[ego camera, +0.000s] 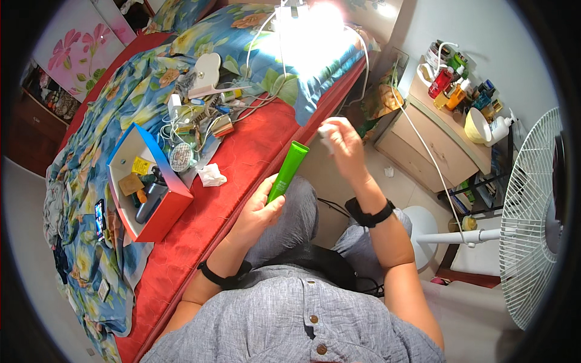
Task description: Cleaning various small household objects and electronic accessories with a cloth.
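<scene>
My left hand (262, 205) grips a green squeeze tube (288, 170) by its lower end, with the flat sealed end pointing up and away from me. The cap end is hidden in my fingers. To the right and a little farther off, my right hand (346, 147) pinches a crumpled white tissue (325, 135), apart from the tube. On the red sheet (254, 159) to the left lies another crumpled tissue (212, 175). Beside it stands an open red and blue box (174, 213) holding a dark cylindrical bottle (150, 203), a yellow packet (142, 166) and other small items.
Cables, a comb (213, 90) and a hand mirror (206, 70) clutter the bed behind the box. A phone (99, 220) lies left of it. Bottles (456, 96) crowd a bedside cabinet (424, 131) at right, near a standing fan (529, 218). A bright lamp (313, 36) glares at the top.
</scene>
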Motion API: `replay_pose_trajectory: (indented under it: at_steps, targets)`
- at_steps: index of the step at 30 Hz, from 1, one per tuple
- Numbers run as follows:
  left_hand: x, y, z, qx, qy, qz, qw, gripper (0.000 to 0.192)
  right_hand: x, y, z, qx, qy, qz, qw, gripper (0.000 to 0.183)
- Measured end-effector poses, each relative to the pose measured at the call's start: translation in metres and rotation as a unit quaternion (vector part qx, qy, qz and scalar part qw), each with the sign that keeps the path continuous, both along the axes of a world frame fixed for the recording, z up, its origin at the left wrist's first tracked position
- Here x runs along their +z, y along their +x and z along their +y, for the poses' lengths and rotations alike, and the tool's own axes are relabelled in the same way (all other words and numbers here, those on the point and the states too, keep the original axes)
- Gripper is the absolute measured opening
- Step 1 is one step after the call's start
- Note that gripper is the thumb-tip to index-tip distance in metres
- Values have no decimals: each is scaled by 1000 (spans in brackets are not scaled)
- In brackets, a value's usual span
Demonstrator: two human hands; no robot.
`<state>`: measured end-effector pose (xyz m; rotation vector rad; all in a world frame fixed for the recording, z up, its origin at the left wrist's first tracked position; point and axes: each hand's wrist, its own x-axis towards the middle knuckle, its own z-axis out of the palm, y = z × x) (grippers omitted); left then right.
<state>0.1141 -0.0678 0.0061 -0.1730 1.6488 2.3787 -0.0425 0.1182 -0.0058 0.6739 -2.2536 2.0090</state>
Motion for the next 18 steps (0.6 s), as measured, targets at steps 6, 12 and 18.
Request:
replay_pose_trajectory:
  at_steps: [6, 12, 18]
  targets:
    - [-12, -2, -5, -3, -48, 21, 999, 50, -12, 13, -20, 115, 107, 39, 987, 14]
    - [-19, 4, -8, 52, 33, -54, 997, 51, 0, 11, -11, 82, 198, 157, 964, 13]
    - [-7, -6, -13, 22, 137, -54, 989, 48, 13, 57, -42, 135, 147, 431, 880, 24]
